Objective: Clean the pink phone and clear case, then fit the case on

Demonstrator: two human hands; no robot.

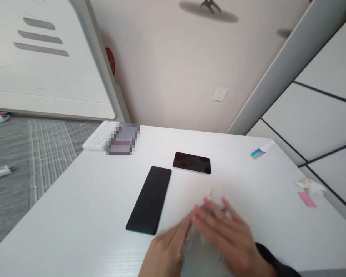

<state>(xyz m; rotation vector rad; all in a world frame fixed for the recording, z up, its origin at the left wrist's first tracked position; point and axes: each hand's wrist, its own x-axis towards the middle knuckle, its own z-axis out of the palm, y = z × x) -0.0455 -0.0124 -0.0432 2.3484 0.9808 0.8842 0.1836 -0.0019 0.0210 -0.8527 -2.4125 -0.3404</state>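
Low in the middle, a clear phone case (200,256) with a greyish look is partly covered by my hands. My left hand (168,246) grips its left edge, fingers running along the side. Across the upper part lies my right hand (227,234), its fingers stretched out flat and smeared by motion; whatever is under the palm is hidden. Left of my hands a large phone (150,200) rests with its black screen up. Farther back, a smaller phone (192,162) lies crosswise, also dark-screened.
On the white table (89,215) a small bottle (261,150) lies at the back right. Crumpled tissue (310,186) and a pink slip (307,199) are at the right edge. A white case (96,138) and a blurred-out item (122,139) sit back left. A bed (14,154) adjoins the left.
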